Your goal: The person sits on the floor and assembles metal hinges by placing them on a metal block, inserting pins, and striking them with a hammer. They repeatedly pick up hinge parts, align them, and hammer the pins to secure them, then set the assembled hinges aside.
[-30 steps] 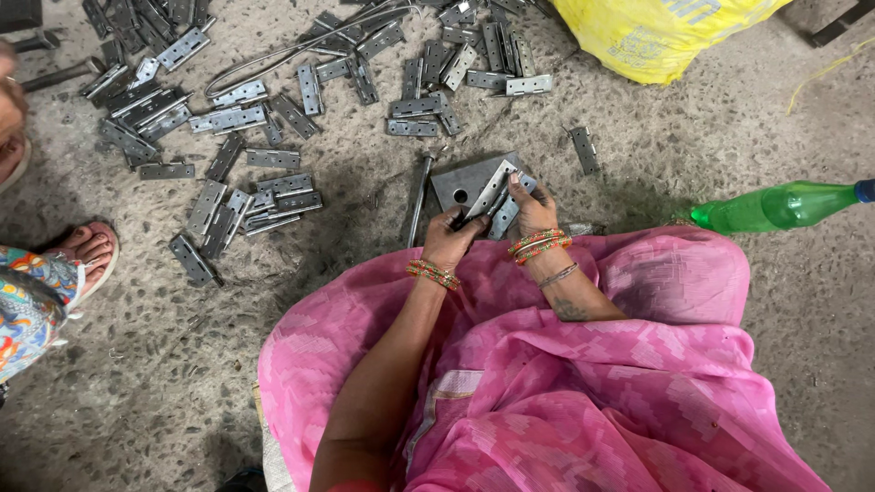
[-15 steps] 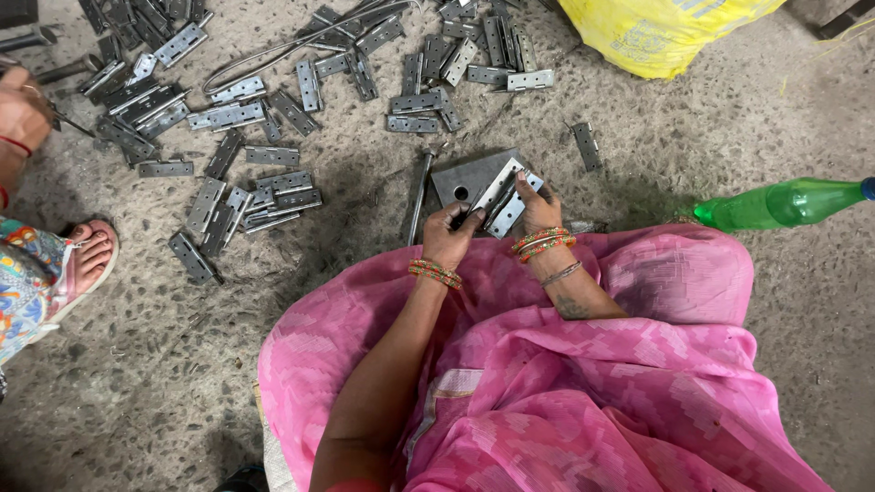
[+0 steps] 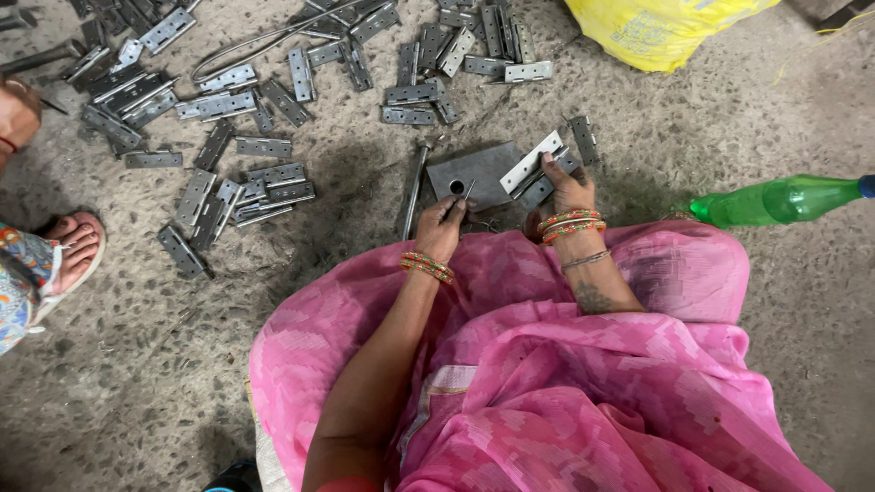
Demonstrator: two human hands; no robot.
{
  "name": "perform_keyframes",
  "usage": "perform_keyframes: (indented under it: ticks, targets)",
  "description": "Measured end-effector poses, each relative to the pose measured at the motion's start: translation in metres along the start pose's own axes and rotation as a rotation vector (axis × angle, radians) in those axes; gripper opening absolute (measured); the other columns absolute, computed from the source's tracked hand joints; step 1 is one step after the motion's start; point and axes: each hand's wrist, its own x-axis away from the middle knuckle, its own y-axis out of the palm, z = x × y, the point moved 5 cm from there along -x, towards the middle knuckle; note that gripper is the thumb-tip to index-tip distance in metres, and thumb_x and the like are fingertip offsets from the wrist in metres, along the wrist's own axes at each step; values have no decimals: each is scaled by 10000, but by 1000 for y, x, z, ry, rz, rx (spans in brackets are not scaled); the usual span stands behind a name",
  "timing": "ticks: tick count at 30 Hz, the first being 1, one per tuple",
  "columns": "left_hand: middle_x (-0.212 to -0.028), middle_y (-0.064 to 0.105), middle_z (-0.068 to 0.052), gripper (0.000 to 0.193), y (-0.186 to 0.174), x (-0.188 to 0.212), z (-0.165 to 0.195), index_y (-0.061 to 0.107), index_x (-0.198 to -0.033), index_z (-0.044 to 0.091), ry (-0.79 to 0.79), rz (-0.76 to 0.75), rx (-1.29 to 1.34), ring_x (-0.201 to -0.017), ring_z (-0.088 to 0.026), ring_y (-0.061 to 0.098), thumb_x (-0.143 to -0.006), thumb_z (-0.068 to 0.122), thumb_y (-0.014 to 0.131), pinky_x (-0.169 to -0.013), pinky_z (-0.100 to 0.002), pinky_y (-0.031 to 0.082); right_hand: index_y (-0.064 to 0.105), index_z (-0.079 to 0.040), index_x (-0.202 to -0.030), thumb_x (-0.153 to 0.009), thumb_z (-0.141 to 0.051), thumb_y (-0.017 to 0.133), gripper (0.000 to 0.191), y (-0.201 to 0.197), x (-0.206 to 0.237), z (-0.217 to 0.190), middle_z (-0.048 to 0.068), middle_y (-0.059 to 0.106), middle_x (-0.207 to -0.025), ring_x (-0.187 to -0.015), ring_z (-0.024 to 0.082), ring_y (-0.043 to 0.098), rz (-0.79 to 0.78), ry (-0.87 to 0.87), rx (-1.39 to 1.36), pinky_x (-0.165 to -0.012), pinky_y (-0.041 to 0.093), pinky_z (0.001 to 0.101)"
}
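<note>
Floor (image 3: 182,383): grey speckled concrete, carrying everything around the hands.
Pink garment (image 3: 547,383): draped wide over the lap, just below both wrists.
Yellow sack (image 3: 656,27): well beyond the right hand, at the far edge.
Green bottle (image 3: 775,200): lying on its side, off to the right of the right hand, well apart from it.
Hinge pile (image 3: 228,137): dozens of grey metal hinges scattered beyond and to the left of the left hand, none touching it.
Other person's foot (image 3: 73,246): in a sandal, far left, well clear of the hands.
Steel block (image 3: 478,173): flat grey plate with a round hole, right between the two hands, lying on the floor.
Metal rod (image 3: 412,187): lying just left of the block, beyond the left hand.
Hinge (image 3: 531,162): bright leaf tilted across the block's right corner, under the right fingertips.
Right hand (image 3: 567,191): fingers curled down, pressing on that hinge, bangles at the wrist.
Left hand (image 3: 442,228): fingertips pressed together, pinching a thin pin.
Pin (image 3: 467,191): slim, angled up toward the block's hole, just beside it.
</note>
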Motion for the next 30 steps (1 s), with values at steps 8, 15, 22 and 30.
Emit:
perform_keyframes:
  ticks: [8,15,22,30]
  targets:
    - [-823,729,50,182,22,12,4,765,-1135,39,-54,-192,175,-649,-11,559,-963,75,716,-575,-207,461,663,14,-1122,-901,9,748,237,-2,-5,-17,128,745,-1008,-902,264,755,-76,86,-98,-830,641,448]
    - [-806,670,53,219,30,17,10,743,-1205,23,-58,-319,238,-645,-18,531,-1004,87,685,-565,-193,433,673,16,-1100,-901,30,760,219,1,-6,-2,117,737,-1022,-916,249,753,-56,102,-82,-849,652,437]
    - [-751,642,39,233,31,18,9,730,-1220,13,-112,-293,237,-593,-26,498,-1012,86,657,-518,-202,406,672,21,-1066,-895,15,764,195,9,3,1,117,733,-987,-876,246,752,-48,115,-76,-805,655,424]
    - [-777,718,7,211,27,18,20,739,-1192,29,-89,-311,173,-591,-21,502,-1030,81,614,-525,-203,418,680,10,-1037,-893,-35,798,192,16,13,0,102,731,-945,-817,234,733,-56,116,-28,-758,642,423]
